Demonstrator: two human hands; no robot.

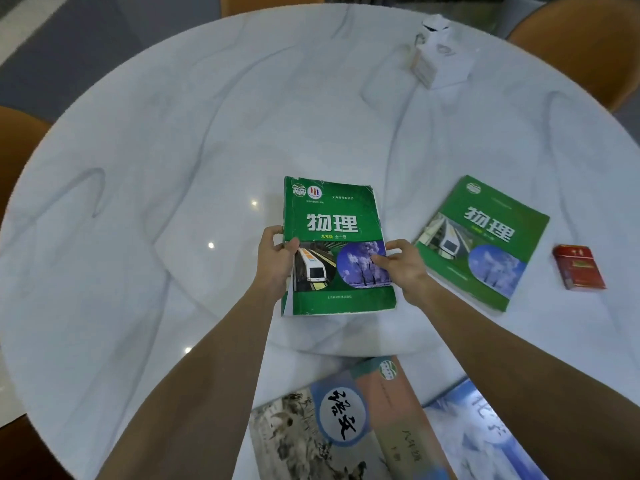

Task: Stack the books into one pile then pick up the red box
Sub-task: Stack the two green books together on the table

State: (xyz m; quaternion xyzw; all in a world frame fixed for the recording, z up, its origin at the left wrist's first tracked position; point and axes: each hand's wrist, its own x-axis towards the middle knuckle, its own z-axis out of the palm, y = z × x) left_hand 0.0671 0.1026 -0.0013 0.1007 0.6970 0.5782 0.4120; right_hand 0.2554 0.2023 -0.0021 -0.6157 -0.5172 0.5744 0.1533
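Observation:
A green physics book (pixel 334 233) is in the middle of the white round table (pixel 156 174), held by both hands. My left hand (pixel 277 261) grips its left edge and my right hand (pixel 401 268) grips its right edge, thumb on the cover. To the right, a second green physics book (pixel 485 237) lies flat. The red box (pixel 577 267) sits further right, near the table's edge. Close to me lie a book with an ink painting on the cover (pixel 332 424) and a blue book (pixel 491 441), partly hidden by my right forearm.
A white tissue box (pixel 438 60) stands at the far right of the table. Orange chairs (pixel 585 36) stand around the table at the back right, back and left.

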